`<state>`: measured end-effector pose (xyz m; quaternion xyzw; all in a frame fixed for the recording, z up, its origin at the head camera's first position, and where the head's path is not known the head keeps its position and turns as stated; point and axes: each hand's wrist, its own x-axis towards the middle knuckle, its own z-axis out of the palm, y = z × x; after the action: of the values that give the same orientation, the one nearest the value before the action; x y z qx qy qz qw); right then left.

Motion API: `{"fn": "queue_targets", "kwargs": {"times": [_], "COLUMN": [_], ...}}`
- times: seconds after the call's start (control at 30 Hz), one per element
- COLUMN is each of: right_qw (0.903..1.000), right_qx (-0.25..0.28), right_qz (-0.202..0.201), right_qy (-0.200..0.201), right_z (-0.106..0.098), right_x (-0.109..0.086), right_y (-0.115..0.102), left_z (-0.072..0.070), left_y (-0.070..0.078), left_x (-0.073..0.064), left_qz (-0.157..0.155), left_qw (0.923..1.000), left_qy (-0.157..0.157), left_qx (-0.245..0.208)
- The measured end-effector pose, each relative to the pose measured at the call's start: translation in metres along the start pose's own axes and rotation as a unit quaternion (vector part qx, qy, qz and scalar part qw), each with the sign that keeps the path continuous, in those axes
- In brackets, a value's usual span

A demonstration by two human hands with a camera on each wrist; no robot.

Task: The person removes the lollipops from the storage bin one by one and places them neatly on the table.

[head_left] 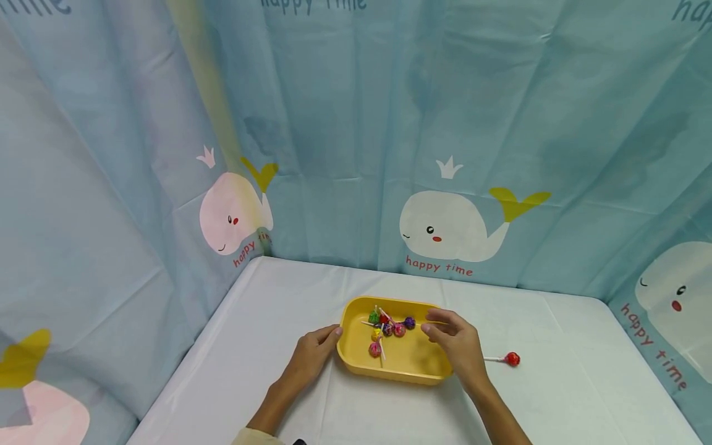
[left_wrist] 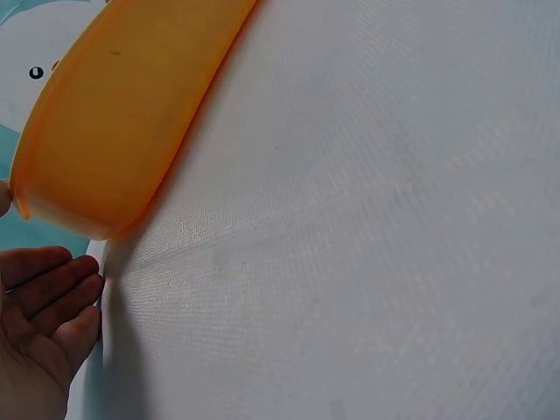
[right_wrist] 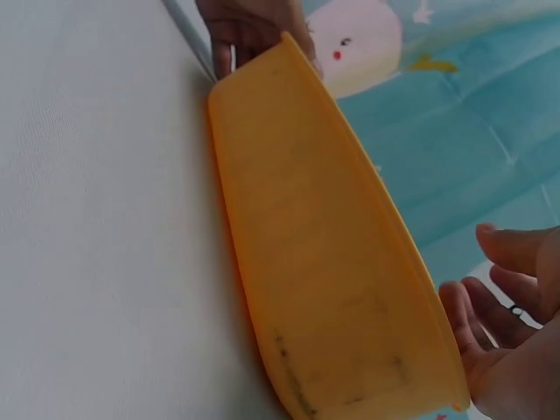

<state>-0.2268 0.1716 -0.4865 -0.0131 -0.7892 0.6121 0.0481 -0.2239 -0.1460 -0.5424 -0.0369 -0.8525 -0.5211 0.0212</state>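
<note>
A yellow tray stands on the white-covered table with several lollipops in its left and middle part. Their wrappers are green, red, yellow, pink and purple. At the tray's left end, my left hand pinches the rim, thumb on top and fingers against the outer wall. Over the right end hovers my right hand, thumb and fingers apart with nothing between them; the right wrist view shows this gap too. Just right of that hand, a red lollipop lies on the table, its stick pointing left toward the wrist.
The table has a white cloth with faint creases. Pale blue curtains printed with whales hang behind it and on both sides. A small dark object shows at the bottom edge, too cut off to identify.
</note>
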Motion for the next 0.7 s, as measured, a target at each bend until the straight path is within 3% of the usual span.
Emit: {"fn": "queue_targets", "kwargs": {"times": [0.7], "right_qw": [0.9998], "right_qx": [-0.020], "right_qz": [0.009], "right_qy": [-0.001], "right_z": [0.031], "right_x": [0.012], "right_y": [0.000], "left_z": [0.001], "left_y": [-0.003], "left_x": [-0.001], "left_qz": [-0.001], "left_qw": [1.0000], "left_qy": [-0.009], "left_qx": [0.003]}}
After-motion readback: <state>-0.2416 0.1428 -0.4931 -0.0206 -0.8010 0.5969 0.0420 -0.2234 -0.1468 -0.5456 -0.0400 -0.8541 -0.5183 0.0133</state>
